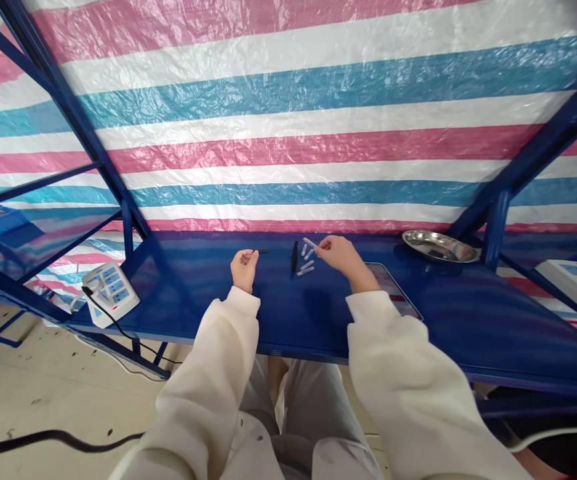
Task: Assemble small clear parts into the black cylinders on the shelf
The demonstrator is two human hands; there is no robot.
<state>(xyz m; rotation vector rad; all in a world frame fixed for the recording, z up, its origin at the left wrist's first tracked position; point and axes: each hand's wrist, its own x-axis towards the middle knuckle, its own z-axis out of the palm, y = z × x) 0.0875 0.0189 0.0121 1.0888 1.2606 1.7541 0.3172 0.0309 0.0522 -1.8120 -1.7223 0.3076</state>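
Note:
My left hand (243, 269) is pinched around a thin dark stick (261, 251), too small to name further, just above the blue table. In my right hand (338, 255), thumb and fingers close on one end of a slim clear tube (310, 243). Under and beside that tube lie several short clear tubes (306, 267), scattered on the table. A narrow black rack-like strip (295, 259) stands lengthwise between the two hands, left of the loose tubes.
A tablet-like flat panel (393, 291) lies under my right wrist. Farther right is a shiny metal dish (438, 246). A white power strip (112, 293) with a plugged-in cable sits at the left end of the blue table (208, 320). Blue metal posts (501, 230) frame both sides.

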